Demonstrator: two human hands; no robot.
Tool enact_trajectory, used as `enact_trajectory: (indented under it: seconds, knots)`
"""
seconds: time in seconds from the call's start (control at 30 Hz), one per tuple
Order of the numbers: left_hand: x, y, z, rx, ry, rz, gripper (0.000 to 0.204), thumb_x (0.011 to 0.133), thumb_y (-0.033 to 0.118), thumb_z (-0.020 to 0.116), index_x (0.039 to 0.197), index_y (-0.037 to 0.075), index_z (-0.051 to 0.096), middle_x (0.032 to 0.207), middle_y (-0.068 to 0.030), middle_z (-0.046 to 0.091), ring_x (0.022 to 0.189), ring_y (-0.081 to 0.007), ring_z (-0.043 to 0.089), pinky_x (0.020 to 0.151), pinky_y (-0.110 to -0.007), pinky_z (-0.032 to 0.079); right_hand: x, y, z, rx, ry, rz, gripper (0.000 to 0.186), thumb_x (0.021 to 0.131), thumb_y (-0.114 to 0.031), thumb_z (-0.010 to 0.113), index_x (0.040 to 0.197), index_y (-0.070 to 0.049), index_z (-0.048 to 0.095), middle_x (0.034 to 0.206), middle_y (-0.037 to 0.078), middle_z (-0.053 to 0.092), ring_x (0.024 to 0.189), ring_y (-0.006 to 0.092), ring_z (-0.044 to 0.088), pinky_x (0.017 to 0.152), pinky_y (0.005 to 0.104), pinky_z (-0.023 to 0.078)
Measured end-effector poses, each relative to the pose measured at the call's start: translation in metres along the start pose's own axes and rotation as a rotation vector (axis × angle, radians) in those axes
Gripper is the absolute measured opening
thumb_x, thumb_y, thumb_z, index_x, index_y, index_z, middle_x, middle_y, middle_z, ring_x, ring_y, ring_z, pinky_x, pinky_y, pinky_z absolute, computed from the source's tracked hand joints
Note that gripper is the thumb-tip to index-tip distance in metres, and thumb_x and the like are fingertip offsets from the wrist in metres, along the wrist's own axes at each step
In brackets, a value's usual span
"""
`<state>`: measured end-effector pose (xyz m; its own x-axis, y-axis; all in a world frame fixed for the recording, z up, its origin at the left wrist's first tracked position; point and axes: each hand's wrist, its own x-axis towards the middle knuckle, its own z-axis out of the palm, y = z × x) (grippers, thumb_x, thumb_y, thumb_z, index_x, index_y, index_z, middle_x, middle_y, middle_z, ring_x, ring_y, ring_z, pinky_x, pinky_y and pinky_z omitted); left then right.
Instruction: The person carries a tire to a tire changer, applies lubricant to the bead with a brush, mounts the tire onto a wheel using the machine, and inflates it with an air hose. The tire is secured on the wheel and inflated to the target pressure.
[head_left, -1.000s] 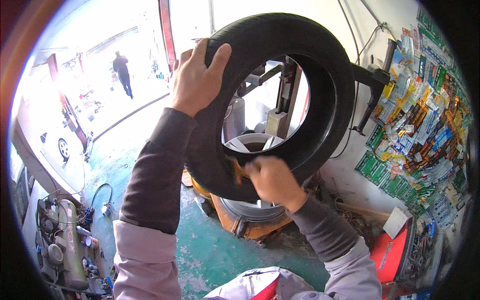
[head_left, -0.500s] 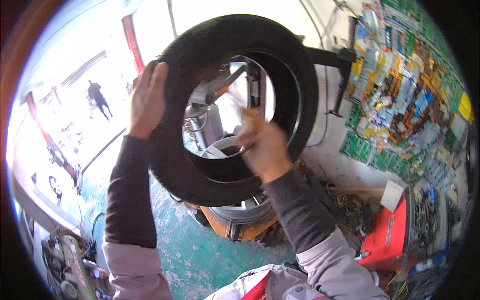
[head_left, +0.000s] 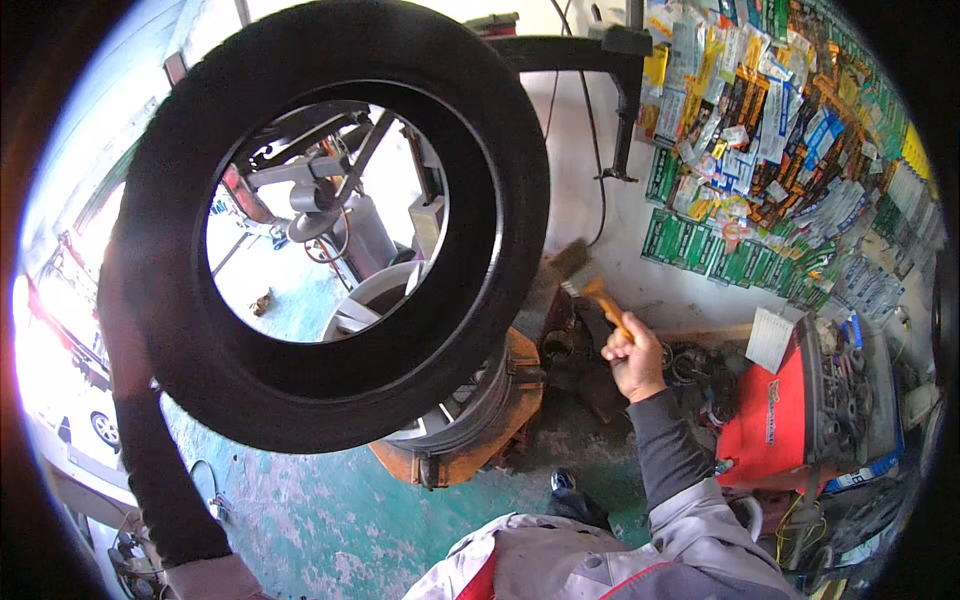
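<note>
A black tire [head_left: 330, 400], tilted toward me, stands above a wheel rim [head_left: 470, 415] on an orange tire-changer base [head_left: 525, 380]. My left arm reaches up along the tire's left edge; the hand there is hidden, so its fingers do not show. To the right of the tire, my right hand [head_left: 636, 358] is closed round the yellow-brown handle of a flat brush [head_left: 606, 303]. The brush's dark bristles point up and left, close by the tire's right side. Through the tire's opening, part of the rim and a grey cylinder [head_left: 368, 235] are visible.
A black machine arm [head_left: 625, 110] projects from behind the tire. On the right stands a red tool cabinet [head_left: 770, 420] with tools on top. Colourful packets [head_left: 740, 140] cover the wall. Clutter [head_left: 690, 375] lies along its foot, and green worn floor [head_left: 330, 520] lies below.
My right hand has drawn the brush out of the tire's opening, to the right and lower. The tire now appears larger and further left, and my left hand has gone out of sight.
</note>
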<state>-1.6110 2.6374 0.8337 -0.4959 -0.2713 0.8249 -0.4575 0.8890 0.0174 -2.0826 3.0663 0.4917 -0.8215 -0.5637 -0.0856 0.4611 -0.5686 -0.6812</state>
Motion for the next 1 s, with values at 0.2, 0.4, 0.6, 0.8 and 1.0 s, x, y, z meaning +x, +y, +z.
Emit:
enact_trajectory:
  seconds: [0.2, 0.4, 0.6, 0.8, 1.0]
  knots:
    - [-0.002, -0.011, -0.020, -0.001, -0.065, -0.253, 0.056, 0.106, 0.034, 0.045, 0.157, 0.011, 0.037, 0.154, -0.0181, 0.047, 0.140, -0.0355, 0.048, 0.115, -0.051, 0.040, 0.091, 0.044, -0.193, -0.563, 0.443, 0.269, 0.023, 0.107, -0.031, 0.057, 0.102, -0.009, 0.057, 0.070, 0.005, 0.040, 0.063, 0.0214, 0.040, 0.063, 0.0484, 0.038]
    - [-0.014, -0.009, -0.044, 0.088, -0.083, -0.461, 0.064, 0.108, 0.048, 0.044, 0.161, 0.013, 0.033, 0.160, -0.0160, 0.042, 0.147, -0.0337, 0.043, 0.121, -0.051, 0.035, 0.175, 0.146, -0.300, -1.179, 0.398, 0.468, 0.030, 0.107, -0.023, 0.051, 0.092, 0.001, 0.061, 0.069, 0.013, 0.051, 0.057, 0.0285, 0.052, 0.054, 0.0496, 0.042]
    - [-0.019, -0.005, -0.071, 0.118, -0.052, -0.601, 0.061, 0.109, 0.043, 0.042, 0.160, 0.010, 0.033, 0.159, -0.0162, 0.042, 0.146, -0.0324, 0.043, 0.122, -0.049, 0.034, 0.228, 0.173, -0.255, -0.753, 0.534, 0.659, 0.043, 0.108, -0.037, 0.050, 0.090, 0.000, 0.065, 0.068, 0.009, 0.057, 0.053, 0.0200, 0.052, 0.050, 0.0417, 0.043]
    - [-0.024, -0.010, -0.074, 0.091, -0.010, -0.678, 0.059, 0.110, 0.039, 0.041, 0.159, 0.007, 0.033, 0.159, -0.0164, 0.042, 0.145, -0.0312, 0.043, 0.122, -0.046, 0.033, 0.266, 0.151, -0.212, -0.623, 0.513, 0.806, 0.052, 0.107, -0.045, 0.050, 0.133, -0.001, 0.055, 0.074, 0.008, 0.066, 0.054, 0.0155, 0.053, 0.046, 0.0341, 0.043]
    - [-0.019, -0.003, -0.058, -0.001, 0.105, -0.695, 0.056, 0.111, 0.034, 0.039, 0.159, 0.005, 0.034, 0.158, -0.0166, 0.043, 0.144, -0.0300, 0.043, 0.123, -0.043, 0.032, 0.317, 0.093, -0.173, -0.606, 0.372, 0.516, 0.043, 0.102, -0.050, 0.055, 0.090, -0.010, 0.062, 0.072, 0.008, 0.069, 0.056, 0.0144, 0.059, 0.049, 0.0307, 0.046]
